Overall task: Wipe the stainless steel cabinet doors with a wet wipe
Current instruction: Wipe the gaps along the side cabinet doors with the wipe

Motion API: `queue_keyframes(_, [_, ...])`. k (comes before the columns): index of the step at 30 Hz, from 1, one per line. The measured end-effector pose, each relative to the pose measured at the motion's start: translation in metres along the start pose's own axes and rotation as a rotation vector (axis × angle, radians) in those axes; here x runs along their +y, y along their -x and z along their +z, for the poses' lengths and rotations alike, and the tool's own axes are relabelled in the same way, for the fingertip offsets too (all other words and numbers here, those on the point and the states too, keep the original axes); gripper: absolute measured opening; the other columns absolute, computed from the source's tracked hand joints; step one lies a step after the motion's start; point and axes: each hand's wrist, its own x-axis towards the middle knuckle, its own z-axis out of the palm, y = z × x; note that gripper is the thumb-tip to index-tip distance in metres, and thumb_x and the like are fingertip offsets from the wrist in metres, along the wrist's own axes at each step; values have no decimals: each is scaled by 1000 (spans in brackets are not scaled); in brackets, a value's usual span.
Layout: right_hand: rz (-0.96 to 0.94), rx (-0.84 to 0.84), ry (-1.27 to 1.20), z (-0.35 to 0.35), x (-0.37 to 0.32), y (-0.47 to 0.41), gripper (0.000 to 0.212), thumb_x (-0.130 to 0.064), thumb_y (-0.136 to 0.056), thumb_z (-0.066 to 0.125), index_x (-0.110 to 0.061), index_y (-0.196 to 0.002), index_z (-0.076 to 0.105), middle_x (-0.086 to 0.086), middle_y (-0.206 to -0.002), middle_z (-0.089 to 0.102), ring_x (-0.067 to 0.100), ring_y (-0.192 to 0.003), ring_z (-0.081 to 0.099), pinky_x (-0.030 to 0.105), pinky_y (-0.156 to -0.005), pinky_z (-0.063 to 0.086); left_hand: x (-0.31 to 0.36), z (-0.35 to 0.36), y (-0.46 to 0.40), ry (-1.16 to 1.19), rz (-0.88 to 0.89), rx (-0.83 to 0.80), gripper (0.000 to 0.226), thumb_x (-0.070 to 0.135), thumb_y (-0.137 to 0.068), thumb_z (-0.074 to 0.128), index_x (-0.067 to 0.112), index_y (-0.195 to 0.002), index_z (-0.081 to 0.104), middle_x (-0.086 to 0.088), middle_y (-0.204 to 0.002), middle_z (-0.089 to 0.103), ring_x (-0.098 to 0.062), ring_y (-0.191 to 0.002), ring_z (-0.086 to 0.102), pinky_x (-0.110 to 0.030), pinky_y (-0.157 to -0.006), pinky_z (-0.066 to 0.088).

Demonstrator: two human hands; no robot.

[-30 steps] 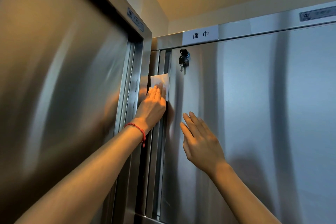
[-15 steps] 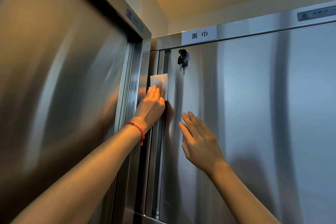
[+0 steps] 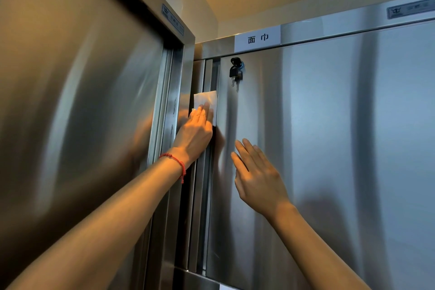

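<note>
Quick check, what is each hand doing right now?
Left hand: open, straight fingers pressing the wet wipe on the door edge.
Right hand: open, holding nothing, by the cabinet door.

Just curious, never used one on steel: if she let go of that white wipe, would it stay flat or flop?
Probably flop: the wipe looks thin, and only the left hand presses it against the door edge. Being wet, it might cling briefly. It likely weighs almost nothing.
</note>
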Motion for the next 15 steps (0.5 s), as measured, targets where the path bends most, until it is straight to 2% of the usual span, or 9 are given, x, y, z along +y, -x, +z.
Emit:
queue_keyframes(3, [-1,-8,-4,0,0,0,44,-22,-83,55,-2,-121,64,19,-132,55,35,-128,48,46,-107,34,-4,-1,-3,-17,1,16,49,4,-102,21,-8,-146,5,-30,-152,3,-35,-143,10,-40,-116,8])
queue_keyframes(9, [2,7,4,-1,0,0,43,-24,-83,54,-3,-120,64,18,-132,56,34,-127,49,45,-106,34,-7,-12,-15,-32,-14,15,44,5,-102,24,-6,-144,22,-29,-152,10,-34,-143,13,-36,-115,5])
queue_keyframes(13, [0,10,-8,-1,-1,0,43,-23,-88,43,-3,-120,64,19,-131,56,35,-126,50,45,-106,37,-1,-6,-7,-44,-20,-3,47,2,-101,20,-9,-146,10,-31,-152,5,-36,-143,10,-38,-115,5])
queue_keyframes(15, [0,18,-3,0,-1,0,42,-22,-86,50,-2,-120,65,19,-131,57,35,-126,50,45,-105,36,-2,-6,-6,-58,-12,-2,47,2,-101,19,-9,-146,9,-30,-152,6,-36,-143,11,-39,-115,7])
